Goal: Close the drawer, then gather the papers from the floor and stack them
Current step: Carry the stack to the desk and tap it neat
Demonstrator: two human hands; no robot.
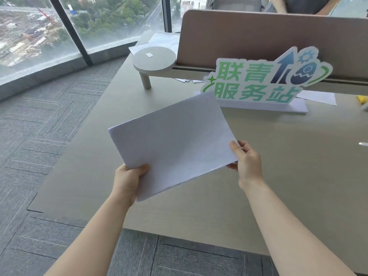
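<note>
Papers [173, 144]: a white stack held in the air above the counter [288, 176], tilted, far corner raised toward the sign [258, 80]. Top sheet blank. Edges roughly aligned; the near left corner droops a little.

Left hand [127, 180]: grip closed on the stack's near left edge, thumb on top, fingers hidden beneath. Forearm bare, reaching up from the lower left.

Right hand [247, 162]: grip closed on the near right corner, thumb pressed on the top sheet, fingertips showing under the edge. Forearm bare, extended from the lower right.

Counter: pale grey-beige, matte. Its near edge and left corner overhang grey carpet [39, 148] with a striped tile pattern.

On the counter, beyond the stack: a standing cut-out sign, green characters, a dark blue arrow and a gear on a white base. Behind it a tan divider [268, 36] runs across. Left of the divider, a round grey stand [154, 58] on a short post, a small white patch on its top. Loose white sheets [316, 97] lie by the sign's right end and near the divider. A yellow item [361, 99] sits at the right edge, too cropped to identify.

Room: floor-to-ceiling window [29, 36] with dark mullions, high view over buildings, trees and a road. A second person [302, 5] is partly visible beyond the divider.
</note>
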